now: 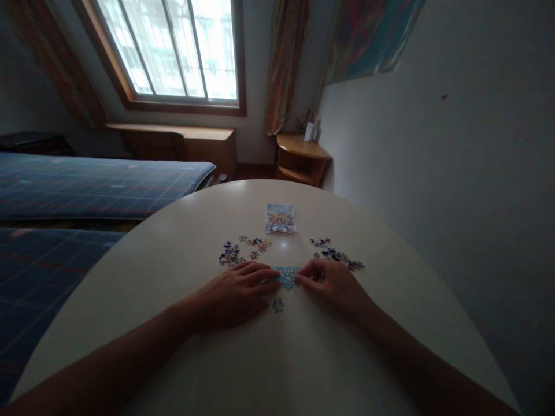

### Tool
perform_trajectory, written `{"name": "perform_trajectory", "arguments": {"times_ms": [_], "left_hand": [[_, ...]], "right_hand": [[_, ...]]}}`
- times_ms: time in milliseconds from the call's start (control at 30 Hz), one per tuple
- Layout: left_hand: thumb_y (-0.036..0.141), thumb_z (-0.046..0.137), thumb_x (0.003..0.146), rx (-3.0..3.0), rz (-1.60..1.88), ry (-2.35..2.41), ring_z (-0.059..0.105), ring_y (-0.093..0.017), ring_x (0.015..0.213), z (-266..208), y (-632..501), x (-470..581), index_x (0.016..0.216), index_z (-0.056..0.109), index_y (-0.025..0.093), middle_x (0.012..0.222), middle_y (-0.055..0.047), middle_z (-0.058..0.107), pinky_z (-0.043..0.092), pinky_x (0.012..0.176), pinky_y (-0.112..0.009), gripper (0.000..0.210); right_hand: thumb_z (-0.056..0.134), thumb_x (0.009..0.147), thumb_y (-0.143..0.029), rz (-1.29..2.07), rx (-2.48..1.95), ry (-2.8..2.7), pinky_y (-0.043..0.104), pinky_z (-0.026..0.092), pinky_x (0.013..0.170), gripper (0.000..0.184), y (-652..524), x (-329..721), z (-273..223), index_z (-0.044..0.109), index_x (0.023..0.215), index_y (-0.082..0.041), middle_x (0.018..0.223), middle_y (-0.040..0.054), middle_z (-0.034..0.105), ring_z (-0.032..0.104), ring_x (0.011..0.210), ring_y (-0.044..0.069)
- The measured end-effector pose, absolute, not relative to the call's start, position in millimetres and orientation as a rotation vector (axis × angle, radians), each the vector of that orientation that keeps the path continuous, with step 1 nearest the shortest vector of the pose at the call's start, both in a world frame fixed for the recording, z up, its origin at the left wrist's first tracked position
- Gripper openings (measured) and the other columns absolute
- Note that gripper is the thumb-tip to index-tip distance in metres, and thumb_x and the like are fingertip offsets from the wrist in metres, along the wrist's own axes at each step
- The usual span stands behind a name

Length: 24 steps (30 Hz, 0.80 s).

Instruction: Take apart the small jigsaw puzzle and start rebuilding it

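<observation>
Two hands at a blue jigsaw section (287, 277) – white round table (208, 214).
From where I stand: section sits between both sets of fingertips, long axis left-right, neither hand clearly nearer. Left hand (243, 289) lies flat, fingers over its left end, not clenched; right hand (336, 286) has thumb and forefinger together at the right end – can't tell if they pinch a piece. Loose jigsaw piece (278, 305) just below. Lettering on section and picture sheet (280, 219) unreadable; no brand legible.

Puzzle strip (288, 275), centre: left part partly covered by left hand (243, 289). Poster (368, 37), upper right: cut by top edge. Card (280, 218), centre: print illegibly small.
</observation>
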<state>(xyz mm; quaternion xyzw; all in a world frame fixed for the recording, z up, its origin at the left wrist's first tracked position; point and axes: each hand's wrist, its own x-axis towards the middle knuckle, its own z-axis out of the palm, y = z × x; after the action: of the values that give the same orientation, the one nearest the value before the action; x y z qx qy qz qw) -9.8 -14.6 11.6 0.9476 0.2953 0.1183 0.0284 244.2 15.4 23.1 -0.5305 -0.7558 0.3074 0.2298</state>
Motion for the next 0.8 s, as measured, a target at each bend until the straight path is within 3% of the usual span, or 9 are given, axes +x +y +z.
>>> {"name": "perform_trajectory", "arguments": {"times_ms": [433, 800], "left_hand": [[0.027, 0.052, 0.096, 2.928, 0.39, 0.895, 0.05, -0.025, 0.128, 10.2, -13.4, -10.7, 0.136, 0.051, 0.024, 0.142, -0.007, 0.053, 0.043, 0.108, -0.044, 0.04], [0.027, 0.052, 0.096, 2.931, 0.382, 0.908, 0.05, -0.026, 0.127, 10.6, -14.2, -10.5, 0.136, 0.05, 0.024, 0.142, -0.007, 0.053, 0.043, 0.107, -0.045, 0.04]], "right_hand": [[0.068, 0.081, -0.031, 0.66, -1.5, -2.121, 0.026, 0.04, 0.058, 0.014, 9.6, 234.7, 24.4, 0.071, 0.072, -0.02, 0.067, 0.0015, 0.07, 0.06, 0.059, 0.015], [0.069, 0.081, -0.03, 0.519, -1.478, -2.197, 0.027, 0.04, 0.062, 0.013, 11.5, 237.6, 23.7, 0.071, 0.071, -0.021, 0.07, 0.0014, 0.069, 0.061, 0.065, 0.016]]}}
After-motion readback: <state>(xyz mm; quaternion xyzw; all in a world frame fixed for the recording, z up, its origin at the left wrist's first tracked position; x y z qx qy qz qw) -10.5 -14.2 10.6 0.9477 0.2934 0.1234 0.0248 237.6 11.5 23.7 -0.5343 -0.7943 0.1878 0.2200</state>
